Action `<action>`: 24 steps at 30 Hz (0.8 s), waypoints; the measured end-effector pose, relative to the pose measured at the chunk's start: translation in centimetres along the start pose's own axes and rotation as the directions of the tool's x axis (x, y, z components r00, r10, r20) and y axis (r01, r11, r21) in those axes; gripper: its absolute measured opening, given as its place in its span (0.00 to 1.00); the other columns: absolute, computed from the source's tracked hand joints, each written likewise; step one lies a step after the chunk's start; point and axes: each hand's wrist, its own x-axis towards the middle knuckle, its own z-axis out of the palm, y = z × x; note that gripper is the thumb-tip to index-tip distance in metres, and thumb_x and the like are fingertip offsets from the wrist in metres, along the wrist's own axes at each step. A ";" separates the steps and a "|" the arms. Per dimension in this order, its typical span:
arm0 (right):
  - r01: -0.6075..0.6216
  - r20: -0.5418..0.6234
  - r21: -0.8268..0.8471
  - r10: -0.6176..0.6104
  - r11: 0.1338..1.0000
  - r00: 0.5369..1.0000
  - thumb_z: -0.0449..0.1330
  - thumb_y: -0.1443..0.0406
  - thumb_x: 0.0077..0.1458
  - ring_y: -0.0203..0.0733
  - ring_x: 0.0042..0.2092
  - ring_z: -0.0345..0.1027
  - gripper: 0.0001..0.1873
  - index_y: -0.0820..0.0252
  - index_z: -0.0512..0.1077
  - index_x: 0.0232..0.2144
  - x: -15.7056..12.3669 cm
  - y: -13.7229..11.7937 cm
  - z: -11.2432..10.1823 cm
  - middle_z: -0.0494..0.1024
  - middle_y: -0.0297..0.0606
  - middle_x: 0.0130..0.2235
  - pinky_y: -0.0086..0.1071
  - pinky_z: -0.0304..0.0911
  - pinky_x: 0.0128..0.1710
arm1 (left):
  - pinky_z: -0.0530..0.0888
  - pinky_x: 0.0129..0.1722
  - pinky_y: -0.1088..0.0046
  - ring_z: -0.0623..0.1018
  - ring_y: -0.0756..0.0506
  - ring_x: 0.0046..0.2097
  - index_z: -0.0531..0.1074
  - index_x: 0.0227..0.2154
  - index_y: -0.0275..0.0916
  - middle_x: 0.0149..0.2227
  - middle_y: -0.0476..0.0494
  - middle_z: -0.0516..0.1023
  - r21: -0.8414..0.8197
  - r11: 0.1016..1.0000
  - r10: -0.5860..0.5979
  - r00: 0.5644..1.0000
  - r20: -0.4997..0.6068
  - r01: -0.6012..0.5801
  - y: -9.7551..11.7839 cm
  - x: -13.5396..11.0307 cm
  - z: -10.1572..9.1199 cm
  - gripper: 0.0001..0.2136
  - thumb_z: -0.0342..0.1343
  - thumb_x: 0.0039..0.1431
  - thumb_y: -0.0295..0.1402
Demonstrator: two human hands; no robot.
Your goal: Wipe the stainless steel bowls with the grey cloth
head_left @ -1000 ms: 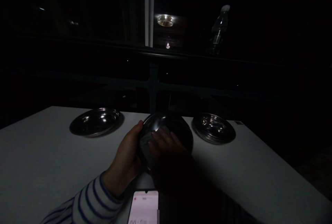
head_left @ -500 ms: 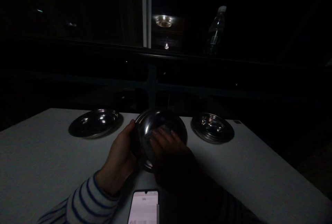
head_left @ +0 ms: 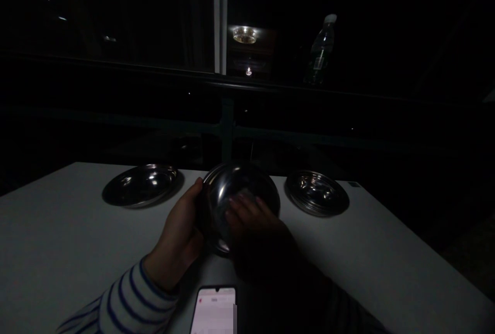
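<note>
A shiny stainless steel bowl is held up and tilted over the middle of the table. My left hand grips its left rim, thumb along the edge and the other fingers hidden behind. Flat against the bowl's face lies my right hand, its fingers pressing a greyish cloth that shows only in part in the dark. Below the bowl, a phone with a lit screen rests on the table between my forearms.
On the white table, a wide metal dish stands at the left and a stack of metal dishes at the right. Behind the table runs a dark window ledge with a plastic bottle on it.
My right hand has shifted slightly over the bowl's face, with less of the cloth showing. The left hand keeps its grip, and the view has tipped up a little.
</note>
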 end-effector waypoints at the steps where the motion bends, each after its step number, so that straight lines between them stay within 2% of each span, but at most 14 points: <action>1: -0.045 0.000 -0.001 0.045 0.999 0.999 0.45 0.61 0.59 0.48 0.63 0.43 0.24 0.68 0.59 0.54 -0.1 0.9 -0.2 0.61 0.48 0.58 0.46 0.53 0.58 | 0.67 0.15 0.78 0.71 0.51 0.16 0.70 0.23 0.35 0.16 0.49 0.72 0.003 1.000 0.013 1.000 -0.003 -0.013 -0.1 -0.1 0.0 0.13 0.46 0.59 0.32; 4: -0.238 0.068 0.034 0.235 0.971 0.970 0.43 0.62 0.60 0.51 0.62 0.44 0.27 0.76 0.54 0.56 -0.5 3.0 -0.4 0.58 0.57 0.58 0.48 0.56 0.56 | 0.70 0.17 0.76 0.72 0.50 0.18 0.71 0.24 0.35 0.18 0.48 0.74 0.061 0.998 0.008 1.000 -0.006 -0.008 -0.4 -0.3 0.0 0.12 0.47 0.59 0.34; 6: -0.298 0.057 0.061 0.295 0.953 0.954 0.42 0.62 0.60 0.52 0.63 0.43 0.28 0.78 0.51 0.57 -0.5 2.8 -0.2 0.56 0.59 0.59 0.50 0.56 0.55 | 0.71 0.19 0.75 0.73 0.49 0.18 0.72 0.25 0.35 0.18 0.47 0.75 0.100 0.995 0.002 1.000 -0.013 0.000 -0.5 -0.3 0.0 0.12 0.48 0.58 0.35; 8: -0.259 -0.017 0.063 0.261 0.964 0.965 0.43 0.62 0.59 0.53 0.63 0.42 0.28 0.76 0.52 0.57 -0.3 1.3 0.5 0.57 0.58 0.58 0.51 0.56 0.55 | 0.71 0.19 0.75 0.72 0.49 0.18 0.72 0.25 0.35 0.18 0.46 0.75 0.113 0.994 0.005 1.000 -0.021 -0.003 -0.6 -0.4 0.0 0.12 0.48 0.58 0.35; 11: -0.118 -0.063 0.029 0.120 0.993 0.991 0.46 0.62 0.58 0.51 0.63 0.42 0.25 0.71 0.56 0.55 -0.1 -1.3 1.4 0.59 0.52 0.58 0.48 0.56 0.56 | 0.68 0.17 0.76 0.72 0.50 0.17 0.71 0.24 0.35 0.17 0.47 0.74 0.115 0.993 0.005 0.999 -0.036 -0.001 -0.6 -0.4 0.1 0.13 0.48 0.58 0.35; 14: -0.074 -0.059 0.021 0.075 0.997 0.995 0.47 0.62 0.57 0.50 0.63 0.42 0.25 0.70 0.57 0.55 -0.2 -1.2 1.6 0.61 0.51 0.58 0.46 0.56 0.56 | 0.68 0.17 0.77 0.72 0.50 0.17 0.71 0.23 0.35 0.17 0.47 0.74 0.119 0.993 0.002 0.999 -0.049 0.004 -0.5 -0.5 0.2 0.13 0.47 0.59 0.35; 17: -0.195 -0.027 0.050 0.197 0.979 0.980 0.44 0.62 0.59 0.50 0.63 0.43 0.27 0.72 0.52 0.57 -0.7 1.4 0.9 0.60 0.55 0.57 0.49 0.56 0.56 | 0.71 0.20 0.74 0.73 0.49 0.19 0.72 0.26 0.34 0.20 0.45 0.76 0.158 0.987 -0.019 0.999 -0.040 0.025 -0.7 -0.7 0.1 0.12 0.48 0.58 0.35; 19: -0.369 0.055 0.110 0.365 0.923 0.929 0.41 0.62 0.60 0.49 0.63 0.45 0.28 0.73 0.48 0.59 -0.9 3.0 0.5 0.56 0.55 0.59 0.48 0.56 0.56 | 0.72 0.22 0.72 0.75 0.47 0.21 0.72 0.29 0.34 0.22 0.44 0.77 0.183 0.982 -0.049 0.998 -0.026 0.053 -1.0 -0.7 0.0 0.12 0.49 0.57 0.36; 21: -0.485 0.112 0.149 0.472 0.862 0.874 0.39 0.62 0.61 0.48 0.62 0.46 0.28 0.72 0.45 0.60 -0.9 3.4 0.3 0.54 0.55 0.61 0.47 0.57 0.56 | 0.72 0.23 0.70 0.75 0.46 0.22 0.72 0.30 0.34 0.23 0.43 0.77 0.194 0.979 -0.068 0.998 -0.013 0.069 -1.3 -0.7 -0.1 0.11 0.50 0.56 0.37; 22: -0.487 0.108 0.154 0.475 0.860 0.873 0.40 0.62 0.61 0.48 0.62 0.46 0.28 0.72 0.45 0.60 -0.8 3.1 0.3 0.54 0.55 0.60 0.47 0.57 0.56 | 0.72 0.24 0.71 0.75 0.46 0.22 0.72 0.29 0.34 0.23 0.44 0.77 0.195 0.979 -0.066 0.998 -0.009 0.066 -1.5 -0.7 -0.2 0.11 0.51 0.56 0.37; 24: -0.382 0.049 0.124 0.379 0.916 0.924 0.43 0.61 0.60 0.51 0.63 0.44 0.29 0.72 0.47 0.60 -0.5 1.6 0.5 0.55 0.55 0.60 0.49 0.57 0.56 | 0.72 0.23 0.72 0.75 0.47 0.22 0.72 0.29 0.35 0.23 0.45 0.77 0.186 0.980 -0.064 0.998 -0.012 0.066 -1.5 -0.7 -0.3 0.10 0.51 0.56 0.37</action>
